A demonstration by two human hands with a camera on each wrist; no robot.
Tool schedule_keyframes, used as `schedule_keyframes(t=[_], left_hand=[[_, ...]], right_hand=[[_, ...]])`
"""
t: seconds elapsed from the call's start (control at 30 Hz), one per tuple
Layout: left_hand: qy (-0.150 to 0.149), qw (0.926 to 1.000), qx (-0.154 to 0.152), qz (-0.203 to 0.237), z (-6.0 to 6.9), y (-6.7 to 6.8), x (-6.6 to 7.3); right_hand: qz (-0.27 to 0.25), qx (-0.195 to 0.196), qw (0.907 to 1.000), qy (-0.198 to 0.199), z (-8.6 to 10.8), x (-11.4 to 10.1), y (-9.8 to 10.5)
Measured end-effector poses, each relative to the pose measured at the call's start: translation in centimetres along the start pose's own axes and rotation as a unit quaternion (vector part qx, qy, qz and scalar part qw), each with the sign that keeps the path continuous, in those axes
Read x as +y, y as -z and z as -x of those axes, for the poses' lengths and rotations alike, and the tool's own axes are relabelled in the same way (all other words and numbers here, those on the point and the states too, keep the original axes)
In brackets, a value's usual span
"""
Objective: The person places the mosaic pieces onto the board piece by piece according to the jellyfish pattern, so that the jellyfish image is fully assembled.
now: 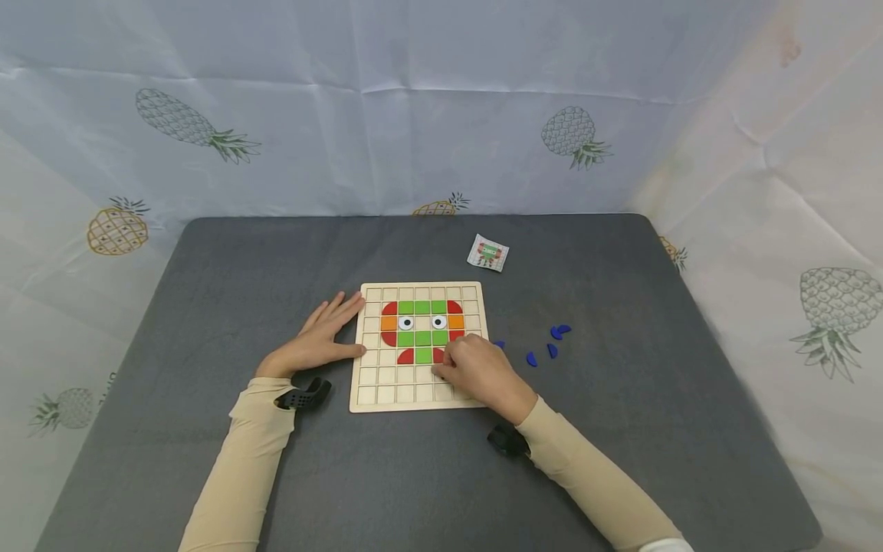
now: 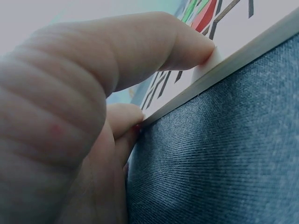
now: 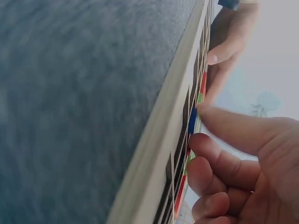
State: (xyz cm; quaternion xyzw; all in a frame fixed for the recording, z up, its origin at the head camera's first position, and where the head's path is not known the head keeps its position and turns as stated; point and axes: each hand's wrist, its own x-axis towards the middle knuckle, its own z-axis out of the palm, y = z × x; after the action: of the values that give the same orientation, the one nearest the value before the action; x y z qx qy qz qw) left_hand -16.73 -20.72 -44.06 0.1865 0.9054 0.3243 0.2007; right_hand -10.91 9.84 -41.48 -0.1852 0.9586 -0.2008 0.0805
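A wooden grid board [image 1: 375,377] lies on the table with green square tiles [image 1: 422,337], red rounded tiles [image 1: 389,338], orange tiles and two eye tiles [image 1: 438,322] in its cells. Against the board's left edge rests my left hand [image 1: 313,345], fingers spread; its thumb [image 2: 191,49] touches the board's rim. My right hand [image 1: 479,372] is over the lower right part of the pattern. Between its thumb and index finger it pinches a blue piece [image 3: 192,120], seen in the right wrist view and hidden by the hand in the head view.
Several blue half-round pieces [image 1: 531,359] lie on the dark table [image 1: 621,429] right of the board. A small printed pattern card [image 1: 488,253] lies behind the board. Pineapple-print cloth [image 1: 441,115] hangs behind and beside the table.
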Motion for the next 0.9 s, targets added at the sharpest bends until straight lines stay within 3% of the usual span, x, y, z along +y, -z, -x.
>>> schedule_keyframes(t=[0.17,0.47,0.9], left_hand=[[0.001,1.0,-0.001,-0.002,-0.1,-0.1,0.0],[0.004,1.0,0.001,-0.003,0.0,-0.1,-0.1],[0.002,1.0,0.002,-0.003,-0.1,-0.1,-0.2]], right_hand=[[-0.044,-0.001,0.9987,-0.027,0.3,0.8,1.6],[-0.094,0.041,0.9934,-0.052,1.8,4.2,6.0],[-0.055,0.059,0.9929,-0.088,5.3,10.6,8.0]])
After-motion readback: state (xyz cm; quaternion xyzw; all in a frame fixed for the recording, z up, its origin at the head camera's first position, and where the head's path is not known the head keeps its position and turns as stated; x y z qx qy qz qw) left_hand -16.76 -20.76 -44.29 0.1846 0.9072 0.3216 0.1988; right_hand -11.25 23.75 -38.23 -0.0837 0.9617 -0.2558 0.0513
